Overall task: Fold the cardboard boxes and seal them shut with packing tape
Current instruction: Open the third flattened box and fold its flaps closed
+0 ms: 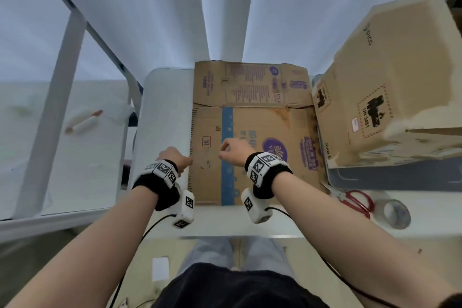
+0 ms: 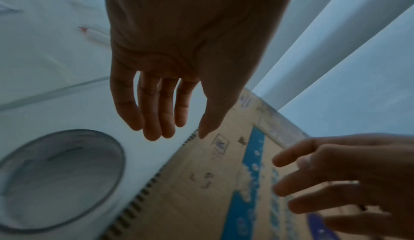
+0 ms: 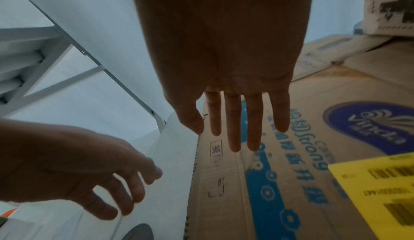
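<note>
The left hand (image 1: 172, 156) hangs over the white worktop (image 1: 165, 97), just beside the flat box (image 1: 260, 132). Its grip is loose and holds nothing. The right hand (image 1: 231, 149) hangs over the box, fingers straight, empty too. Best to take the box's left edge with both hands and lift slowly, so it pops open square.

Red-handled scissors (image 1: 360, 201) lay at the counter's (image 1: 165, 107) right near edge, just beside a grey round-topped object (image 1: 397, 212). White curtain (image 1: 225, 7) hung behind. Grey metal frame (image 1: 62, 77) stood left, a white roll (image 1: 83, 121) beyond it.
</note>
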